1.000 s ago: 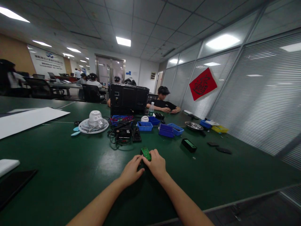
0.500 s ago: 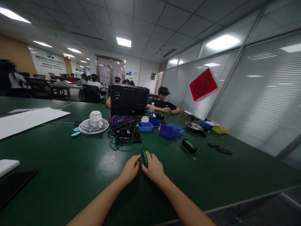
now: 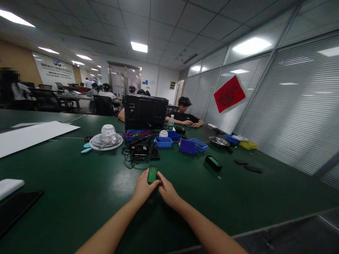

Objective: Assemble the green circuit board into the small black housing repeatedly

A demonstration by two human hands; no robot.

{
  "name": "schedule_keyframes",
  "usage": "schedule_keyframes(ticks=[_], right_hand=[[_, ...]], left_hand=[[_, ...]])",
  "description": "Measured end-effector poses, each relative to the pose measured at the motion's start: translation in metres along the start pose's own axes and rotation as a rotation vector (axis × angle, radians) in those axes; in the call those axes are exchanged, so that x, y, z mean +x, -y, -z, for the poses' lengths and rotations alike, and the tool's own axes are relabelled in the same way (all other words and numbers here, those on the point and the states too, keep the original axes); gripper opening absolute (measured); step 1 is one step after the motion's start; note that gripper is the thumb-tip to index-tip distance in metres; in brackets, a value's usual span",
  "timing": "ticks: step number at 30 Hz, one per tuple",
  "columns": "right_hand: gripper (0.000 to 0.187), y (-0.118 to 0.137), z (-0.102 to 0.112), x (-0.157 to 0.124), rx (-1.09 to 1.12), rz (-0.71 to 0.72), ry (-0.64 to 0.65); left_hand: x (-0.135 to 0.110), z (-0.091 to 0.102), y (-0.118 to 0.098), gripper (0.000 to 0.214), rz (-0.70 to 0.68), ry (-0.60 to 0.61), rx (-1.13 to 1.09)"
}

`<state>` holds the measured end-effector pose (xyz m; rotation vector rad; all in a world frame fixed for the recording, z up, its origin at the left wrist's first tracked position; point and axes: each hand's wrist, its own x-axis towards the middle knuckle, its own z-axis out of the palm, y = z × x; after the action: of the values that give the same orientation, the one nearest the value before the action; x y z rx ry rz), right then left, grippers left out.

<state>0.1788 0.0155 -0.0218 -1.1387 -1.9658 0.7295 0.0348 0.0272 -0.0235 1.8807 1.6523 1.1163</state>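
Observation:
A small black case with a green circuit board [image 3: 152, 174] set in its top is in front of me on the table. My left hand [image 3: 143, 187] is closed around its left side and near end, the thumb across the near edge. On the other side, my right hand [image 3: 168, 190] has its fingertips against the case's right edge, index finger and thumb close together. The undersides of my fingers are hidden. Farther right lies a second black case [image 3: 213, 163] with a green board in it, apart from both hands.
Beyond my hands sit a black device with cables [image 3: 140, 151], blue bins [image 3: 163, 142], a white fan part [image 3: 106, 140] and a metal dish [image 3: 219, 141]. Dark flat pieces [image 3: 253, 169] lie right. Behind a large black panel [image 3: 145, 112], a person [image 3: 185, 114] sits across the table.
The case with the green board has shifted left and turned slightly. My left hand has closed on it; my right hand has moved off the board's top to its right edge.

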Motion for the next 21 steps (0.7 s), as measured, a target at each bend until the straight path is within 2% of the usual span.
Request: schedule_keyframes(ticks=[2,6,12,16,21], right_hand=[[0.068,-0.003,0.002,0.003,0.094,-0.008,-0.01],[0.066,-0.008,0.002,0.006,0.196,-0.02,-0.045],[0.047,-0.017,0.003,0.01,0.181,-0.132,-0.08],[0.039,-0.023,0.01,0.014,0.151,-0.178,-0.118],[0.035,-0.025,0.015,0.015,0.186,-0.191,-0.105]], left_hand=[[-0.002,-0.001,-0.002,0.069,-0.039,-0.004,0.028],[-0.005,-0.001,-0.005,0.063,-0.08,0.016,0.052],[-0.006,0.007,-0.007,0.062,-0.047,0.039,0.004],[-0.006,0.02,-0.007,0.07,0.044,0.027,-0.007],[0.002,0.045,-0.005,0.064,0.248,0.018,0.126]])
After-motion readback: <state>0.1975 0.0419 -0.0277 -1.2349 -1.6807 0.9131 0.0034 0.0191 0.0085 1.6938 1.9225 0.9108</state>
